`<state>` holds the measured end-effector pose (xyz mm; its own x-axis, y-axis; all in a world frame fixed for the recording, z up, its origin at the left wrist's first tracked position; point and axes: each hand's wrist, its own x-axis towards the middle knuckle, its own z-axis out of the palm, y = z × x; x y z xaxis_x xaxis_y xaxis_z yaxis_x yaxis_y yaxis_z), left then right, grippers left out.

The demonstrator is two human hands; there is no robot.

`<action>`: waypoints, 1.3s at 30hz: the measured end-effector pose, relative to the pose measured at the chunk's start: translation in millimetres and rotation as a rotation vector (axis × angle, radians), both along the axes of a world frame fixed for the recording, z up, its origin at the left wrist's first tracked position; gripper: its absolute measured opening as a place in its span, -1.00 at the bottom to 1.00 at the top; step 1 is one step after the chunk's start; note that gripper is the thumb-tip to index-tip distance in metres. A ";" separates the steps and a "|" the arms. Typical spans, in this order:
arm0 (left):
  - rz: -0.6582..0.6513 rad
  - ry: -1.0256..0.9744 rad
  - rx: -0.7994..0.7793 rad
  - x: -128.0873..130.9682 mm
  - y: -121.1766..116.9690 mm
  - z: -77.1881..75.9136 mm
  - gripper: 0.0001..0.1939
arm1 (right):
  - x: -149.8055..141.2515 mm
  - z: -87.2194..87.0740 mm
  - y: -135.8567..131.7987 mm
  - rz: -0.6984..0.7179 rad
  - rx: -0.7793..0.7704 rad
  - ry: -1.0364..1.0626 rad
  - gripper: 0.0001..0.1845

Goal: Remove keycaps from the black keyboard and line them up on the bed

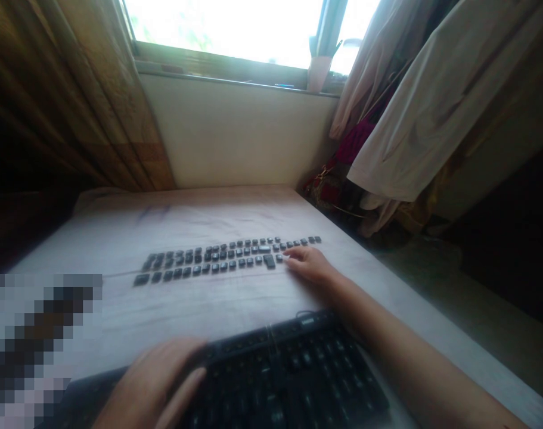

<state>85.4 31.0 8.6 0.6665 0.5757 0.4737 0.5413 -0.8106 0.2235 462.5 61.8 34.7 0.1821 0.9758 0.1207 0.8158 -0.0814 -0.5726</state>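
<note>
A black keyboard (298, 369) lies at the near edge of a table covered with a pale cloth (199, 304). My left hand (157, 384) rests on the keyboard's left end, fingers curled over its edge. Farther back, several loose black keycaps (222, 257) are laid out in rows on the cloth. My right hand (309, 263) reaches to the right end of those rows, its fingertips pinched on a keycap at the lower row's end.
A cream wall (235, 131) and a bright window stand behind the table. Brown curtains (74, 101) hang at the left. Pale cloths and clothes (432, 107) hang at the right, above the floor. A blurred patch covers the lower left corner.
</note>
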 end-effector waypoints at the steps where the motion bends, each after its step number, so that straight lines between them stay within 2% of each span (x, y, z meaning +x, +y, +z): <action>1: 0.011 0.011 -0.011 0.3 -1.4 1.4 -0.66 | -1.6 4.8 -5.4 0.016 0.007 -0.001 -0.78; 5: 0.028 0.027 -0.054 2.8 -5.4 7.1 -0.67 | -22.2 29.5 -42.2 0.154 0.045 -0.003 -0.82; 7: 0.021 0.019 -0.072 5.4 -5.8 10.1 -0.69 | -40.8 41.1 -65.2 0.442 0.089 -0.070 -0.77; 9: 0.018 0.022 -0.087 7.9 -5.6 12.5 -0.70 | -60.7 48.9 -85.0 0.584 0.011 -0.185 -0.73; 13: 0.029 0.044 -0.092 9.2 -5.8 13.0 -0.66 | -86.6 51.3 -102.9 0.698 -0.063 -0.397 -0.79; 18: 0.027 0.061 -0.116 6.7 -5.5 8.9 -0.62 | -89.3 45.9 -100.6 0.755 -0.064 -0.520 -0.83; 22: 0.028 0.067 -0.128 6.9 -4.3 8.5 -0.62 | -83.3 39.9 -96.5 0.751 0.015 -0.515 -0.80; 24: 0.025 0.071 -0.128 7.6 -3.8 9.6 -0.61 | -77.3 36.9 -93.9 0.699 0.094 -0.410 -0.81; 26: 0.017 0.071 -0.116 8.3 -3.4 10.8 -0.61 | -69.3 35.9 -91.9 0.609 0.190 -0.180 -0.87; 28: 0.008 0.066 -0.095 9.0 -3.0 11.5 -0.60 | -61.0 37.6 -92.0 0.491 0.222 0.148 -0.81; 30: 0.003 0.063 -0.079 9.4 -2.7 11.5 -0.59 | -54.2 40.7 -95.2 0.379 0.150 0.468 -0.72; 32: 0.006 0.063 -0.072 9.3 -2.4 10.8 -0.59 | -49.8 42.5 -101.3 0.307 0.053 0.677 -0.76; 35: 0.011 0.067 -0.076 8.3 -2.0 9.3 -0.58 | -48.3 38.4 -113.4 0.264 -0.002 0.753 -0.84; 39: 0.015 0.074 -0.109 6.7 -1.3 7.8 -0.58 | -50.8 25.7 -127.0 0.231 0.004 0.689 -0.86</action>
